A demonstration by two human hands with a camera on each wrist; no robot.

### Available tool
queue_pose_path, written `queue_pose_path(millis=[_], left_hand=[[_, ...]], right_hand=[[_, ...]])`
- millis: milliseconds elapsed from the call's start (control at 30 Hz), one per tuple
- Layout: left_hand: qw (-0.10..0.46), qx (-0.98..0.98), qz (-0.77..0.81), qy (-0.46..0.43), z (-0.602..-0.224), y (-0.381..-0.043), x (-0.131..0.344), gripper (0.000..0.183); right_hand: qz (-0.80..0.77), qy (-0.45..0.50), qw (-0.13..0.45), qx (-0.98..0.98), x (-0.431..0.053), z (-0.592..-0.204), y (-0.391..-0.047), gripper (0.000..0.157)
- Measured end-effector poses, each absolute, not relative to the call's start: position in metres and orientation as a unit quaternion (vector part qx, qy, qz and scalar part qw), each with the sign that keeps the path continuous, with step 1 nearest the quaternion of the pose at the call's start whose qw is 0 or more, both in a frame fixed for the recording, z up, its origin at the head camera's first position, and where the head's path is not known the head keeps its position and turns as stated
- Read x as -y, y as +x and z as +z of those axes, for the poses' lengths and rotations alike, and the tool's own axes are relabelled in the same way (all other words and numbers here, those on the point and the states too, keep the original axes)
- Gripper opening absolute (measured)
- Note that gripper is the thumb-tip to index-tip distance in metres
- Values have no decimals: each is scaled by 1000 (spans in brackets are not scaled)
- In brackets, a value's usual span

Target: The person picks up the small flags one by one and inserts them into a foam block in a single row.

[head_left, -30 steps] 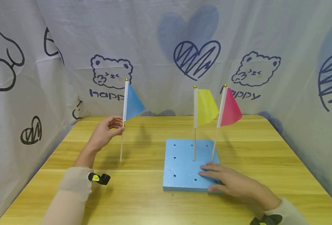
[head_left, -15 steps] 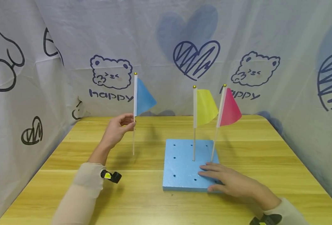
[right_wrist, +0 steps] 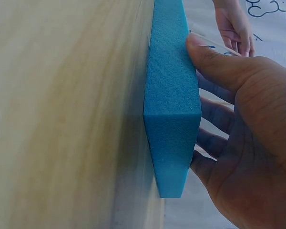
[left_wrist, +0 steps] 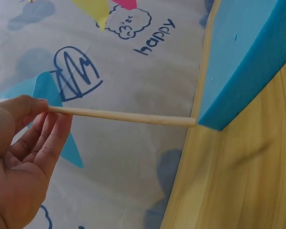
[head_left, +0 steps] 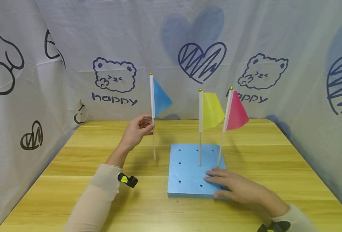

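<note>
In the head view my left hand (head_left: pixel 136 132) pinches the thin wooden stick of a blue flag (head_left: pixel 161 98), just below the cloth. The flag hangs nearly upright left of a blue foam board (head_left: pixel 185 174), its lower end above the table. The left wrist view shows the bare stick (left_wrist: pixel 128 116) between thumb and fingertips. My right hand (head_left: pixel 240 187) rests with its fingers spread on the board's right front part, covering some of it. A yellow flag (head_left: pixel 211 111) stands upright in a hole of the board. Beside it a red flag (head_left: pixel 237 112) leans right, its foot close to my right fingertips.
The board has several small holes along its left, back and front sides. It lies on a wooden table (head_left: pixel 147 206). White cloth (head_left: pixel 159 38) with drawn bears and hearts hangs behind and at both sides.
My left hand has carried the blue flag to the right and slightly upward, closer to the board. The right hand, the board and the other two flags have stayed in place.
</note>
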State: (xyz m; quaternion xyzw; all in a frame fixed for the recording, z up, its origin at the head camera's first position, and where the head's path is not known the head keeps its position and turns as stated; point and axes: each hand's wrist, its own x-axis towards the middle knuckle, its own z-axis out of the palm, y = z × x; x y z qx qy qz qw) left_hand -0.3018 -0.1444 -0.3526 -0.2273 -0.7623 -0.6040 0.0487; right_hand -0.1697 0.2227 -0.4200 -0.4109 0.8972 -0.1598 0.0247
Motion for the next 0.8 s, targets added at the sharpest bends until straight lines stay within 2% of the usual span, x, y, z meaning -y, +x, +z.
queue_pose_path(millis=[467,800], left_hand=[[38,731,-639,-236,-367,-307,102,31],[20,717,-655,-238,-364,-292,81,27]], right_hand=[[-162,-414,22,-896,-224,-421,-170,53],[-161,-405,29,-899,-223,-420,-169,53]])
